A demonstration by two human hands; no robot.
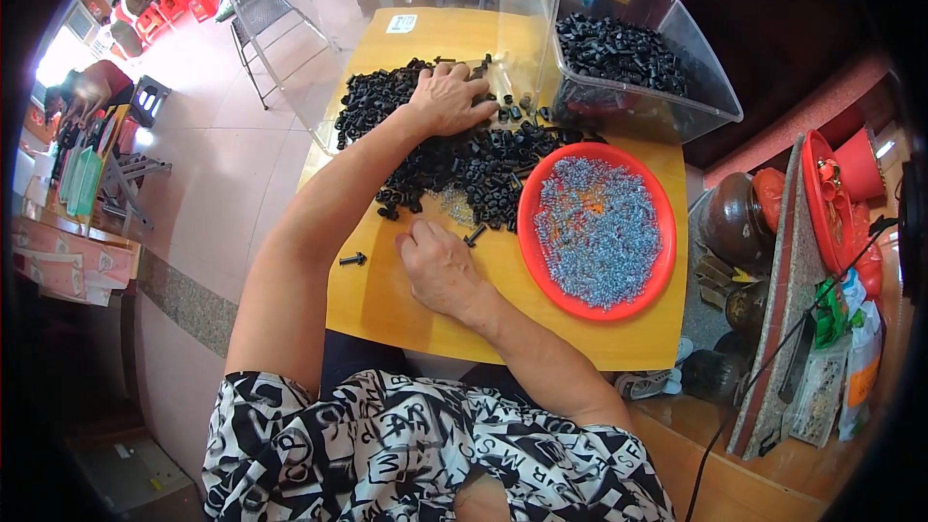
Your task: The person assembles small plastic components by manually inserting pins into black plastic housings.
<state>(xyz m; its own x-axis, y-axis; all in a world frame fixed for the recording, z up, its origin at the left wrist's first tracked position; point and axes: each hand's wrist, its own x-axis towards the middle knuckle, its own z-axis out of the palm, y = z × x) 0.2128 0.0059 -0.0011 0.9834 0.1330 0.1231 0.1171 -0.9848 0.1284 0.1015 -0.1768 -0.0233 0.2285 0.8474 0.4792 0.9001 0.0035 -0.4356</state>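
My left hand (449, 100) reaches over the far part of a heap of small black plastic pieces (488, 166) on a yellow table (387, 314). Its fingers are spread and bent down on the pieces, with the thumb apart. My right hand (435, 268) rests closer to me at the heap's near edge, fingers curled in. Whatever lies inside those fingers is hidden. Some tiny clear bits (450, 201) lie just beyond it. Single black pieces with a stem and wider ends lie on either side of it: one on the left (354, 259), another on the right (475, 236).
A round red tray (667, 261) full of small blue-grey metallic-looking bits stands to the right. Behind it, a clear plastic bin (710, 116) holds more black pieces. Another clear container (280, 58) tilts at the far left of the heap. Jars (739, 222) stand beside the table.
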